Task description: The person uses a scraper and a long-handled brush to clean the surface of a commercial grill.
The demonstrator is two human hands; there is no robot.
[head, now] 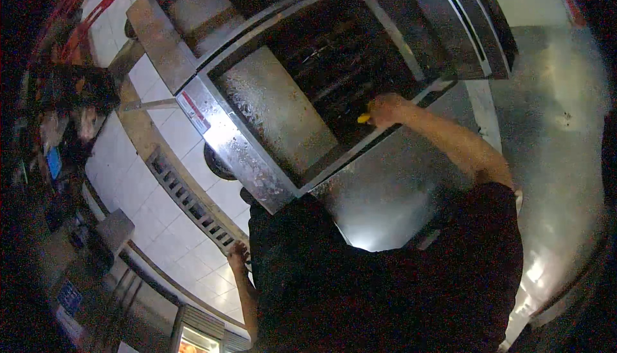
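My right hand (385, 109) is closed on a small yellow object (363, 118), perhaps a handle, whose other end is lost in the dark. It is over the near right edge of an open stainless steel appliance (250, 160). Inside the appliance are a stained, wet-looking metal panel (282, 112) and dark parts too dim to name. My left hand (237, 255) is low at my side, its fingers curled at the near end of a long slotted strip (190, 203). Whether it grips the strip or only overlaps it in view cannot be told.
White floor tiles (185, 251) show at left, with a dark round object (219, 162) beside the appliance. A smooth metal surface (554, 160) runs along the right. Blurred clutter with a blue item (54, 162) is at far left. A lit cabinet (197, 341) stands at the bottom left.
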